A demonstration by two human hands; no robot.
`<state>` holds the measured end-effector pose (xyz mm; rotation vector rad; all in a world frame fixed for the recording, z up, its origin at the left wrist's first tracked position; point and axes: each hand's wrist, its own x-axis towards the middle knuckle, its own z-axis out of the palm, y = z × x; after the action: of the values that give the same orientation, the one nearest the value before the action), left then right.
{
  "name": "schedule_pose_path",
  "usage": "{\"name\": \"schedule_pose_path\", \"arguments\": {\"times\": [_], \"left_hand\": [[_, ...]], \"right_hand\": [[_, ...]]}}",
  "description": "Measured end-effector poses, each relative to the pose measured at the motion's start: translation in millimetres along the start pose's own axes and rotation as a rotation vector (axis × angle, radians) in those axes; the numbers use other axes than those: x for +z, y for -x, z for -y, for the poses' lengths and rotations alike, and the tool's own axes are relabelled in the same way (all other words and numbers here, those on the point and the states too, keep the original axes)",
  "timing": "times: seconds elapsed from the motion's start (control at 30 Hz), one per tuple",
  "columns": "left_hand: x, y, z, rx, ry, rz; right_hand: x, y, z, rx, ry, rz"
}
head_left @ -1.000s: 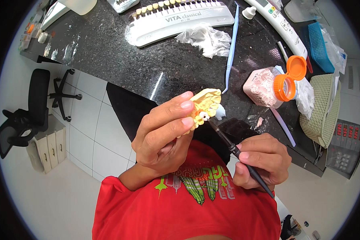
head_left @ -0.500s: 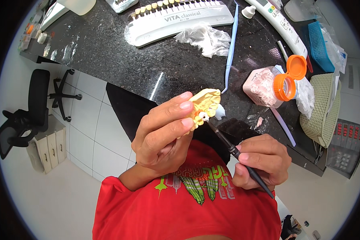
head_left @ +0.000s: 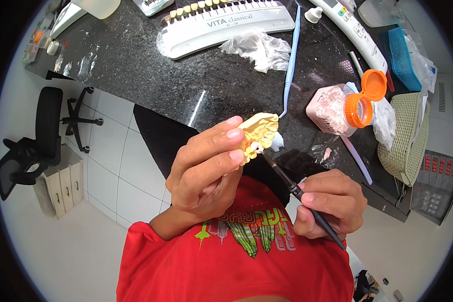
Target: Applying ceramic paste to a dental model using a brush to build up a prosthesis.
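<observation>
My left hand (head_left: 201, 171) pinches a yellow dental cast (head_left: 259, 126) above the counter's front edge, fingertips on its left side. A small white tooth piece (head_left: 256, 147) with a dark opening sits among the cast's yellow teeth, with a little orange beside it. My right hand (head_left: 329, 204) grips a slim black pen-like tool (head_left: 314, 219), angled up-left, its fine tip at or very near the white piece; whether it touches is too small to tell. A small pale blue piece (head_left: 277, 141) shows just behind the cast.
Dark speckled counter (head_left: 136, 60) holds a shade guide (head_left: 226, 35), crumpled tissue (head_left: 256, 50), blue tool (head_left: 292, 65), white handset (head_left: 360, 35), orange-lidded pink powder jar (head_left: 327, 110), purple spatula (head_left: 355, 156), blue basket (head_left: 405, 58) and cream basket (head_left: 402, 141). Black chair (head_left: 45, 126) stands left.
</observation>
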<state>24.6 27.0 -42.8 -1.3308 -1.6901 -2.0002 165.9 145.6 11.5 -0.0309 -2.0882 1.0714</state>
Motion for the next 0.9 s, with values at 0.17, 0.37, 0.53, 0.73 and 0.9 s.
{"name": "schedule_pose_path", "arguments": {"times": [0.17, 0.37, 0.53, 0.73, 0.9], "left_hand": [[0.1, 0.1, -0.9, -0.006, -0.001, 0.001], [0.9, 0.3, -1.4, -0.012, 0.007, -0.008], [1.2, 0.0, -1.5, -0.015, 0.008, -0.007], [0.8, 0.0, -1.1, -0.005, 0.006, -0.008], [0.8, 0.3, 0.0, 0.005, 0.004, 0.0]], "right_hand": [[-0.6, -1.0, 0.5, 0.001, -0.008, -0.004], [0.2, -0.8, 1.0, 0.006, 0.002, -0.002], [-0.2, -0.6, 1.1, 0.014, 0.003, -0.002], [-0.5, -1.1, 0.8, 0.006, 0.0, -0.014], [-0.8, -0.3, 0.1, 0.013, 0.0, -0.007]]}}
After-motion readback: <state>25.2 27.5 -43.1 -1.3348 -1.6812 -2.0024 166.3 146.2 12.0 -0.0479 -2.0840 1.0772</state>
